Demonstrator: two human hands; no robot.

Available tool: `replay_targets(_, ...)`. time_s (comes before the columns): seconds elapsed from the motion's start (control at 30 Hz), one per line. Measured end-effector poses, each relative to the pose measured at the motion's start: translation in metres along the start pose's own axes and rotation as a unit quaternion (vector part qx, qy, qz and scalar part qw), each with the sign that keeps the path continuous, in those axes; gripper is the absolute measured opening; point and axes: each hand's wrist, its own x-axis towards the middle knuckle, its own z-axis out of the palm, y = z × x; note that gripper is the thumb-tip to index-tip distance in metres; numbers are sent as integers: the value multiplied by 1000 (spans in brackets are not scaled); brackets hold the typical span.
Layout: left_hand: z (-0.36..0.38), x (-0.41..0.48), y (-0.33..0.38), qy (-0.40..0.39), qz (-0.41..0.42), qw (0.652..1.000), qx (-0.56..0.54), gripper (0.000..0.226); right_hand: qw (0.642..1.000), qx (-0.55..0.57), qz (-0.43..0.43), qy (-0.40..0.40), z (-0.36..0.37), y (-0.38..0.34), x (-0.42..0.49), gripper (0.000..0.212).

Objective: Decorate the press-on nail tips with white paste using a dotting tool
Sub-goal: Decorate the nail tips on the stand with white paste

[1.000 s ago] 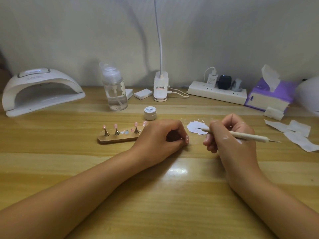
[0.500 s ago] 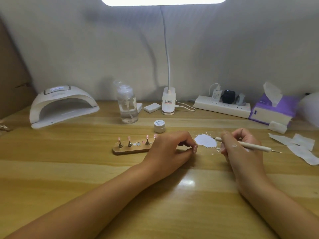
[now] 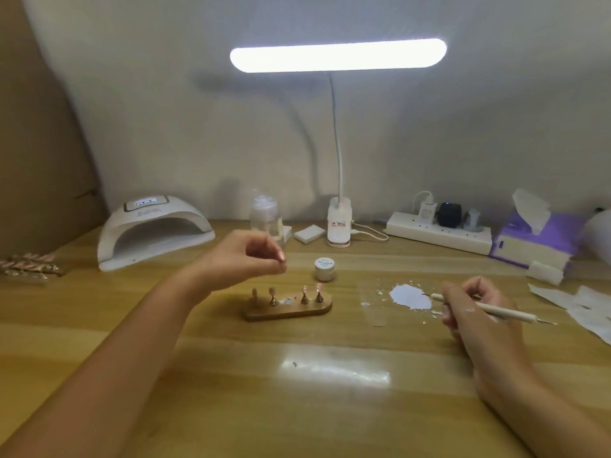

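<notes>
R hand (image 3: 476, 312), near right, rested on the table (image 3: 231, 408) w/ fingers curled round the dotting tool (image 3: 496, 311), gripping it like a pen. Its thin tip pointed left, at the edge of the white paste (image 3: 410, 296); couldn't tell if it touched. White smears showed on the back of that hand. The paste lay spread on a clear sheet (image 3: 373, 312), w/ white flecks around it.

Left of that, the wooden holder (image 3: 291, 312) carried four small stands w/ pink nail tips (image 3: 305, 289). Something pale sat mid-row, too small to read.

L hand (image 3: 244, 259) hung in the air above & beyond the holder, apart from it. Its fingers were curled in, thumb & forefinger tips together. It was blurred, so couldn't tell if anything was pinched btwn them.

A small white jar (image 3: 324, 268) stood lid on, just beyond the holder. Paper scraps (image 3: 575, 302) lay at right, cut off by the frame edge.

Far row, left to right:
- nail lamp (image 3: 152, 226)
- clear bottle (image 3: 266, 213), lower part hidden by L hand
- white pad (image 3: 309, 233)
- lit desk lamp (image 3: 337, 56)
- power strip (image 3: 436, 233) w/ plugs
- purple tissue box (image 3: 529, 246)

At the far left edge lay some pinkish-brown items (image 3: 29, 264), blurred & cut off.
</notes>
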Motion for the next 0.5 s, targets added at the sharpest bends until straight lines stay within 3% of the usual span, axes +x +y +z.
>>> replay_targets(0.13,6,1,-8,-62,-24,996,53,9,1000,1,-3,-12,0,0,-1,27)
replay_targets(0.5,20,6,-23,-105,-25,992,65,9,1000,-7,-7,-21,2,1,-1,27)
